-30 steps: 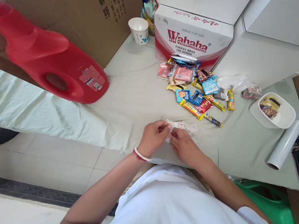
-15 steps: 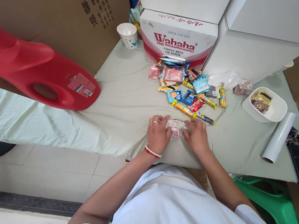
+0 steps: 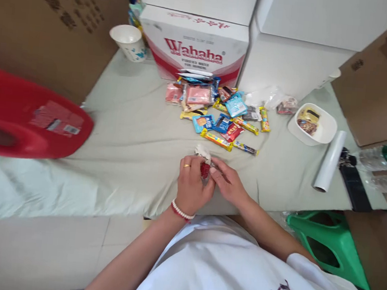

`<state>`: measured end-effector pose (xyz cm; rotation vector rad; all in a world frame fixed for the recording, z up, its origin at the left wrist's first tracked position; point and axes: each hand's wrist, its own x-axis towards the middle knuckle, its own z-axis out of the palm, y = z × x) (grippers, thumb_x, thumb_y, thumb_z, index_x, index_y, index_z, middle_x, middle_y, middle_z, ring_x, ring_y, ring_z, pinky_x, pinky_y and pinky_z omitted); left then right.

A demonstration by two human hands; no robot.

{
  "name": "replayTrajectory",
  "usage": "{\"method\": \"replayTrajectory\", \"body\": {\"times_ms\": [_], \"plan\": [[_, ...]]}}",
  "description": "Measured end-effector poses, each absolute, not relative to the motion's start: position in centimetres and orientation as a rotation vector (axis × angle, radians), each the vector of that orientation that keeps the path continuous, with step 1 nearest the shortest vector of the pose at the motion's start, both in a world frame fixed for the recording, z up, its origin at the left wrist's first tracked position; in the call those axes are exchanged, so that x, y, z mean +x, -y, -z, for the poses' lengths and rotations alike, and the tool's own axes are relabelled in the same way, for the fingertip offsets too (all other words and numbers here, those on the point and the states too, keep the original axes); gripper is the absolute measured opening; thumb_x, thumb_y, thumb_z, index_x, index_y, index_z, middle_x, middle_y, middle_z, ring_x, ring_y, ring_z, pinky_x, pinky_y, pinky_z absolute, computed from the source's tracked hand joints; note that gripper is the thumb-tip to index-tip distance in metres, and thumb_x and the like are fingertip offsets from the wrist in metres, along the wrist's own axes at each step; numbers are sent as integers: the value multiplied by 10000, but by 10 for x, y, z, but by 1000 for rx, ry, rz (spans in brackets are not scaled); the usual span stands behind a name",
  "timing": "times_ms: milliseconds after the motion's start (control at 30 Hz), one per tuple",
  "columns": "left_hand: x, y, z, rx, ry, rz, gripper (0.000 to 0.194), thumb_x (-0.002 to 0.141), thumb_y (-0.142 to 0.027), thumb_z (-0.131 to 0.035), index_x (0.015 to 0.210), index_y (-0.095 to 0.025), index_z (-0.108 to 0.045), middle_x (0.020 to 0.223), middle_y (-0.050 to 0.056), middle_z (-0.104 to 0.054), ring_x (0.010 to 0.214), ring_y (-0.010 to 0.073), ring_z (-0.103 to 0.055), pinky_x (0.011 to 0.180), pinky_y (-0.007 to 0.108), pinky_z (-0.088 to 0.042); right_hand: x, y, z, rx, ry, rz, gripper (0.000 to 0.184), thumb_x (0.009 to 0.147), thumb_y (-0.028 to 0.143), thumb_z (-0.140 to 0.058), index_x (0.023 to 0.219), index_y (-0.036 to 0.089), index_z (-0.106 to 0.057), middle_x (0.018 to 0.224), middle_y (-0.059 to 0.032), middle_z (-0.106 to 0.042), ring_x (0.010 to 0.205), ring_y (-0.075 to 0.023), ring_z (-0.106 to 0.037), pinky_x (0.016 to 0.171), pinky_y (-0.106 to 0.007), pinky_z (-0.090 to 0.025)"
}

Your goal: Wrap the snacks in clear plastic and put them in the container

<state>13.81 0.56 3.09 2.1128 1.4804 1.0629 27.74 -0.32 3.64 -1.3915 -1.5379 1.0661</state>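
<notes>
My left hand [image 3: 192, 186], with a ring and a bead bracelet, is closed on a small snack packet [image 3: 205, 170] near the front edge of the table. The packet shows a dark red part and a whitish, crinkled end pointing away from me. My right hand [image 3: 229, 181] pinches the packet's right side, its thumb and forefinger close to the left fingers. Much of the packet is hidden by the hands. Just beyond them lie a yellow snack stick [image 3: 216, 140] and a dark, thin snack stick [image 3: 245, 148].
A heap of wrapped snacks [image 3: 198, 95] lies before the Wahaha carton [image 3: 196, 49]. On the left are a red jug [image 3: 61, 127] and a paper cup [image 3: 130, 43]. To the right are a white tub [image 3: 330, 131], a plastic-film roll [image 3: 330, 162] and a green stool [image 3: 334, 245].
The packet, earlier stretched flat between both hands on the table, is now turned and gathered in my fingers. My hands have come closer together. The whole view has shifted.
</notes>
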Motion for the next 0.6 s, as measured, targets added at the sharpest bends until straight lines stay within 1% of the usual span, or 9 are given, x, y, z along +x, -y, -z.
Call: {"method": "replayTrajectory", "body": {"times_ms": [100,167,233,300,400,500,533,567,600], "plan": [[140,2,-31,2026,-1169,-1005,380,878,-216,-577,1254,-189,-530,1203,130,-617,1150,277,-580,1019,485,-510,280,3,-26,-1431,1405,-1223,381,987,472,-536,1259,224,-634,1137,-58,-727,1017,-222,-672,928,-363,-542],[139,8,-28,1851,-1044,-947,461,905,-223,-574,1356,-221,-474,1318,129,-594,1224,262,-594,1046,472,-528,283,2,-14,-1440,1326,-1238,357,963,412,-552,1259,233,-645,1159,-49,-734,1057,-224,-672,964,-370,-538],[131,13,-25,1674,-983,-903,530,934,-264,-585,1435,-251,-412,1424,136,-536,1296,256,-585,1034,441,-561,296,0,-6,-1422,1259,-1180,347,939,322,-531,1249,247,-667,1221,-38,-733,1154,-222,-659,1047,-383,-506],[113,19,-25,1600,-1034,-893,550,936,-311,-617,1449,-267,-424,1462,135,-496,1335,262,-566,1020,420,-581,328,-6,-8,-1467,1216,-1015,355,909,275,-524,1217,255,-700,1236,-25,-741,1189,-219,-658,1086,-393,-485],[67,31,-23,1582,-1244,-846,478,914,-389,-655,1361,-266,-536,1394,112,-555,1266,267,-613,1033,434,-579,418,-22,-37,-1684,1114,-574,365,840,257,-574,1167,248,-738,1182,-13,-768,1144,-221,-686,1048,-384,-515],[18,48,-15,1417,-1525,-805,467,875,-533,-660,1244,-254,-597,1219,83,-685,1108,272,-698,972,449,-608,534,-50,-79,-1802,989,-307,406,820,214,-555,1188,199,-727,1209,-46,-749,1216,-226,-638,1096,-392,-461],[6,54,-11,1352,-1608,-790,479,851,-572,-669,1201,-249,-613,1176,78,-709,1071,279,-713,948,456,-618,570,-61,-90,-1866,955,-236,368,813,208,-572,1136,158,-741,1128,-77,-762,1138,-237,-666,1043,-389,-492],[-4,60,-7,1289,-1682,-783,491,828,-601,-678,1165,-247,-624,1135,74,-729,1031,283,-727,917,460,-627,601,-72,-98,-2026,944,-155,322,805,213,-590,1069,132,-755,1006,-86,-771,994,-231,-699,930,-364,-537],[-11,65,-3,1240,-1745,-783,497,812,-622,-680,1134,-246,-631,1109,72,-741,996,284,-738,890,460,-632,627,-84,-102,-2178,978,-131,305,800,212,-608,1042,103,-756,936,-101,-766,884,-225,-701,831,-346,-549]]}}
